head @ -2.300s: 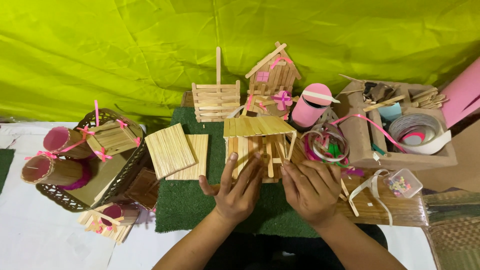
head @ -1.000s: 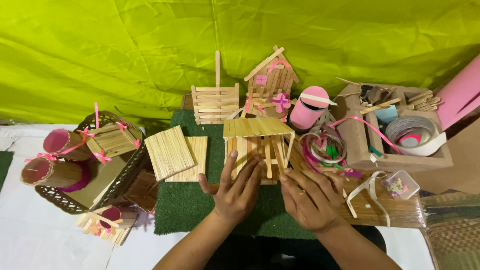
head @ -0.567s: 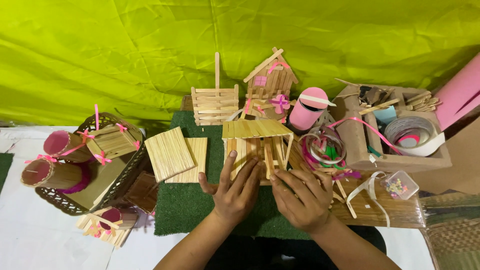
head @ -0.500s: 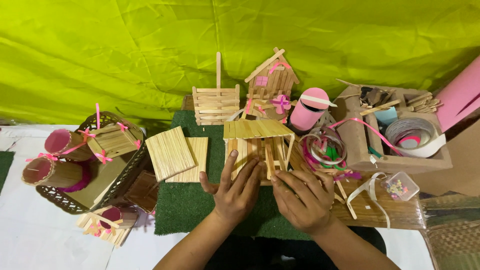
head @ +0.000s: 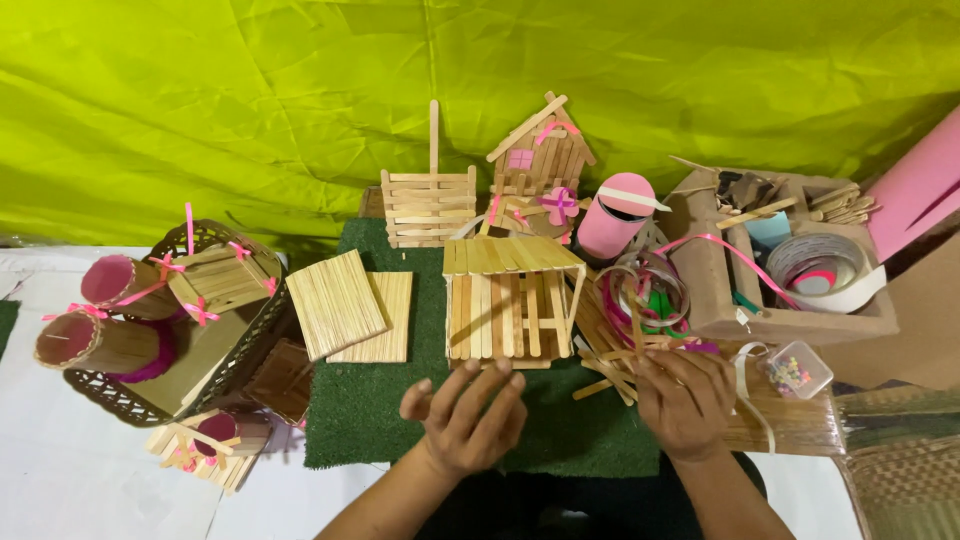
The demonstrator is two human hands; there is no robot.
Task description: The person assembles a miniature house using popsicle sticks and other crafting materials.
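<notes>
We are looking down on a craft table where the left hand (head: 468,420) is hovering over the green mat (head: 360,420), fingers spread and open, gripping nothing; its fingertips are lying just beside the front edge of the stick box (head: 510,300). This open-fronted box of flat wooden sticks is standing in the middle of the mat, its slatted top tilting toward the camera. The right hand (head: 685,400) is resting at the mat's right edge with fingers curled over a pile of loose sticks (head: 610,365); we cannot tell whether it is actually gripping one. Left of the box, two stick panels (head: 350,305) are lying overlapped. Behind it, a small stick fence (head: 428,205) and a stick house (head: 540,160) with pink bows are standing against the green cloth (head: 300,90), with a pink tube (head: 612,222) beside them. A cardboard tray (head: 790,270) of tape and ribbon is sitting at right, a wicker basket (head: 190,330) holding finished pieces at left.
</notes>
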